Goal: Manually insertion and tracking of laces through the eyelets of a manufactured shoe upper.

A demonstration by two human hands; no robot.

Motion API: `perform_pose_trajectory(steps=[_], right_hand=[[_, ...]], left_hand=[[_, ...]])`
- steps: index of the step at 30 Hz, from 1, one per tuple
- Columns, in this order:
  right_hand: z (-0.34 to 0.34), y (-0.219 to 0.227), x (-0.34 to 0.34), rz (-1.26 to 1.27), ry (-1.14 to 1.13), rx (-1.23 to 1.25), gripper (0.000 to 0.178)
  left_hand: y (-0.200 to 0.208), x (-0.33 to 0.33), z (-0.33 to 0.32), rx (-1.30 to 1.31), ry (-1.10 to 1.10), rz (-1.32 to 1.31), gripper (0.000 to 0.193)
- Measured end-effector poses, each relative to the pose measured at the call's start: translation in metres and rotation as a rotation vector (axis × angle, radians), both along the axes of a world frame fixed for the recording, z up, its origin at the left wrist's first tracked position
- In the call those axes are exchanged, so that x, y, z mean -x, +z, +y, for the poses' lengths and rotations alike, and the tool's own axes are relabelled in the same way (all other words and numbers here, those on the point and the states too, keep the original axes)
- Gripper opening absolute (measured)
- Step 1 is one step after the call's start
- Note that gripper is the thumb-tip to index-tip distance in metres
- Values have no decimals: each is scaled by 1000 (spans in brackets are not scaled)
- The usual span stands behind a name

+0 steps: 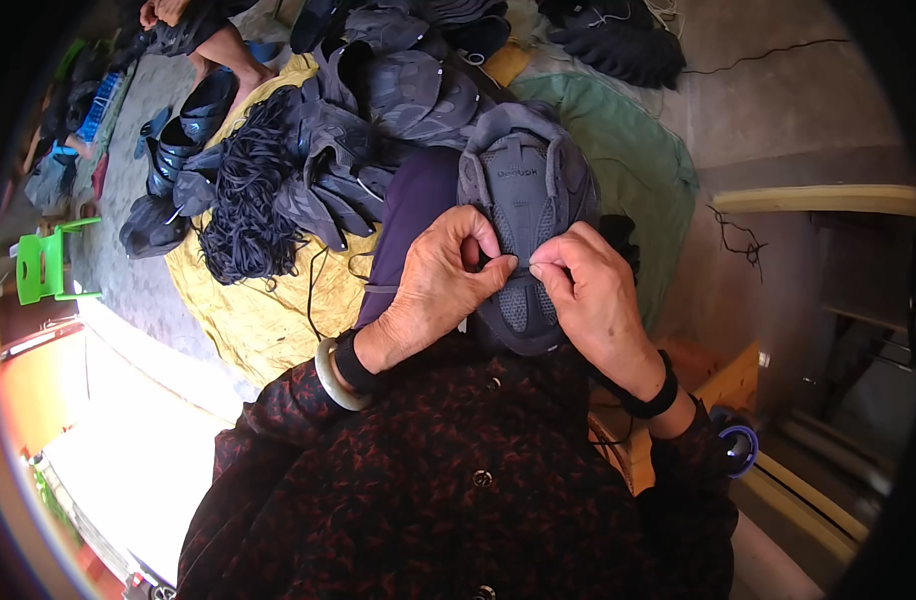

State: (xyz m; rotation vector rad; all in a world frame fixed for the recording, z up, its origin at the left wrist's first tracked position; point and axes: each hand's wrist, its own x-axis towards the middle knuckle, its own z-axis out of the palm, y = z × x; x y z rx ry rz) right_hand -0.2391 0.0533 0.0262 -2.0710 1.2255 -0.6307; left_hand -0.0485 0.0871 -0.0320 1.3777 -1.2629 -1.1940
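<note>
A dark grey shoe upper with mesh panels and a padded collar lies over my lap, its toe end toward me. My left hand is at the left side of its lacing area, thumb and forefinger pinched together. Opposite it, my right hand pinches in the same way, the fingertips close to those of the left. A short dark strand, seemingly a shoelace, runs between the two pinches across the front of the upper. My fingers cover most of it.
Left of my knee, a tangled heap of black laces lies on a yellow cloth, with stacked dark shoe uppers beyond. A green cloth spreads at the right. Farther off are a green chair and another person's leg.
</note>
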Motion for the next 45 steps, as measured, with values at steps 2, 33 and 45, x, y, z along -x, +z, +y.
perform_pose_trajectory(steps=[2, 33, 45], right_hand=[[0, 2, 0, 27, 49, 50, 7], [-38, 60, 84, -81, -14, -773, 15], [-65, 107, 260, -924, -443, -741, 20]], left_hand=[[-2, -2, 1, -3, -14, 31, 25], [19, -89, 17, 109, -140, -530, 11], [-85, -455, 153, -780, 489, -1234, 29]])
